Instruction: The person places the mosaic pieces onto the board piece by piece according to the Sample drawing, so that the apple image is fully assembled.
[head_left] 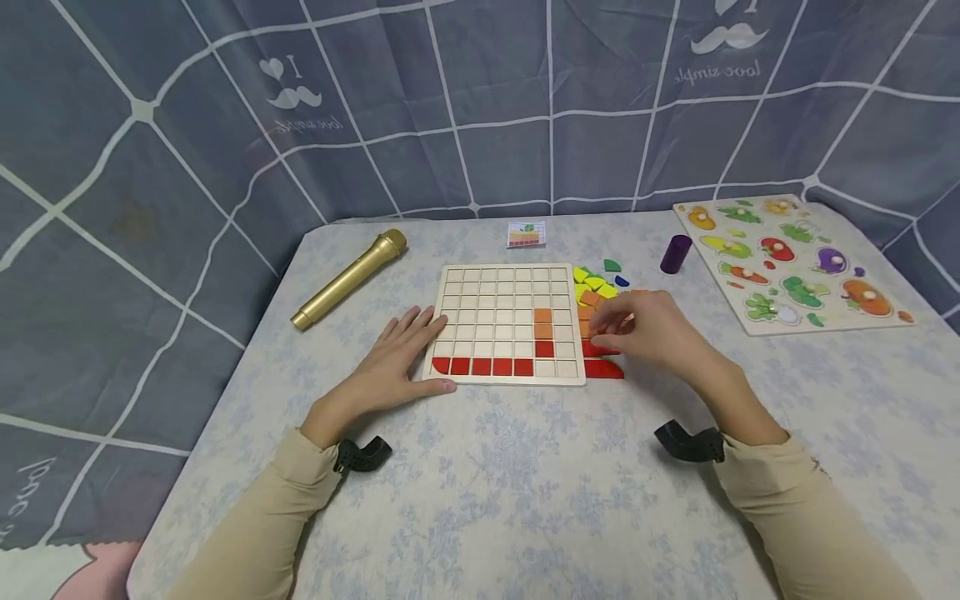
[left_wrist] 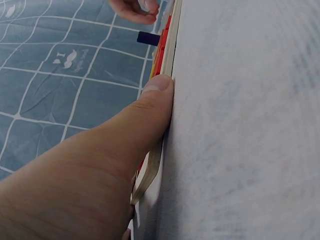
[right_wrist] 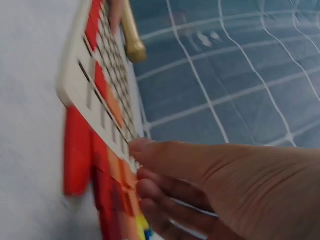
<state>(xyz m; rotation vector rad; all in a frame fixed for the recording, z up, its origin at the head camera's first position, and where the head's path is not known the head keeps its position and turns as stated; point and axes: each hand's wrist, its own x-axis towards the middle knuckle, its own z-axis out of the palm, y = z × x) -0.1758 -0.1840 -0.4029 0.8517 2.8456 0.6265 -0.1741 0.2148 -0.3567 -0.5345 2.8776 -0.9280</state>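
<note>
A wooden grid board [head_left: 491, 300] lies on the table, with a row of red tiles [head_left: 482, 367] along its near edge and a red tile [head_left: 543, 349] below two orange tiles [head_left: 543, 323] in one column. My left hand [head_left: 397, 358] rests on the board's left edge, fingers spread, thumb [left_wrist: 157, 97] along the near side. Over loose red strips [head_left: 602, 368] and orange tiles [head_left: 587, 312] at the board's right side hovers my right hand [head_left: 645, 329]. Its fingers are loosely bent, the thumb apart from them, and nothing shows between them in the right wrist view.
Loose yellow tiles [head_left: 594, 283], a green piece [head_left: 612, 266] and a blue piece [head_left: 622, 281] lie beyond the right hand. Farther out are a gold microphone [head_left: 348, 279], a small picture card [head_left: 527, 234], a dark purple cylinder [head_left: 676, 254] and a vegetable puzzle board [head_left: 795, 312].
</note>
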